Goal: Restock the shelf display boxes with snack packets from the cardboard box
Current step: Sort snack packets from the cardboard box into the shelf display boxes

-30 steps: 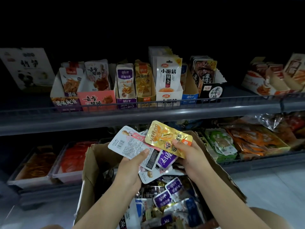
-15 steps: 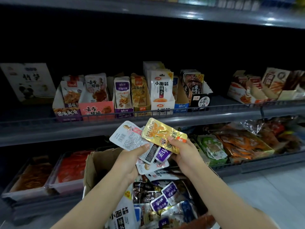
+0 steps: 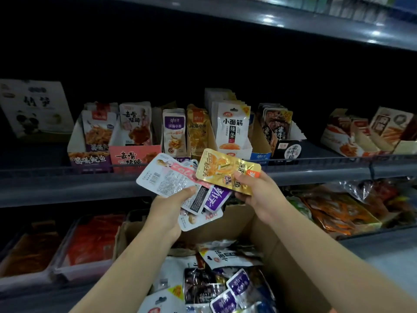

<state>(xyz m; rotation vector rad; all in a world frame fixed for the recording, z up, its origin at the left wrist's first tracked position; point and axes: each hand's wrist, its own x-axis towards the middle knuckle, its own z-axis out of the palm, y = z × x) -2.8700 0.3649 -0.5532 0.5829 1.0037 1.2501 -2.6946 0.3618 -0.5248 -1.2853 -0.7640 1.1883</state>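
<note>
Both hands have risen from just above the cardboard box to the level of the shelf rail, and the view has tilted upward so that the underside of the next shelf now shows. Left hand clamps a fanned bundle of mixed packets (white, pink-striped and purple ones, overlapping) between thumb and fingers. Right hand pinches a single gold packet by its right end, thumb on top, and holds it flat in front of the row of display boxes on the middle shelf. More loose packets lie in the cardboard box below, between the forearms. Step in hand, as judged: placing the gold packet in the display box of its own kind. A gold-fronted stack stands just behind and above the held packet and appears the likely match, though the print is too small to confirm. To do it well, the packet should be turned upright, face forward, and slid in behind the front lip of that box without tipping the neighbouring purple and white stacks. The left bundle wants a firm grip meanwhile, since its lower packets hang loosely.
</note>
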